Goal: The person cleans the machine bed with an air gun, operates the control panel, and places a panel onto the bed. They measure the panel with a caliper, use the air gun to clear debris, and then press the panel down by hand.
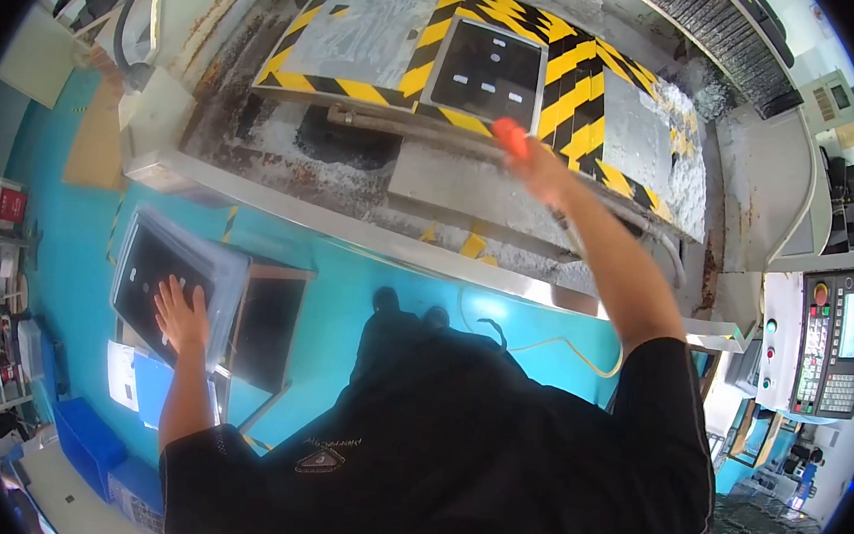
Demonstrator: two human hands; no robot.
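Reaching over the machine bed, my right hand (544, 179) is closed round a red-orange object (511, 138), too blurred to tell its kind. Just beyond it, a black rectangular panel (472, 78) with small light cut-outs lies in a framed seat among black-and-yellow striped tape. At the lower left, my left hand (180, 316) is spread flat, fingers apart, over a similar black panel (151, 263) in a clear plastic tray (230, 287). Whether the hand presses on the panel or only hovers is hard to tell.
The machine's metal front ledge (351, 216) runs between me and the bed. Grey plates (365, 31) flank the seated panel. A control panel (832, 344) with buttons stands at the right. A dark board (267, 330) sits beside the tray, and a yellow hose (576, 346) trails below the ledge.
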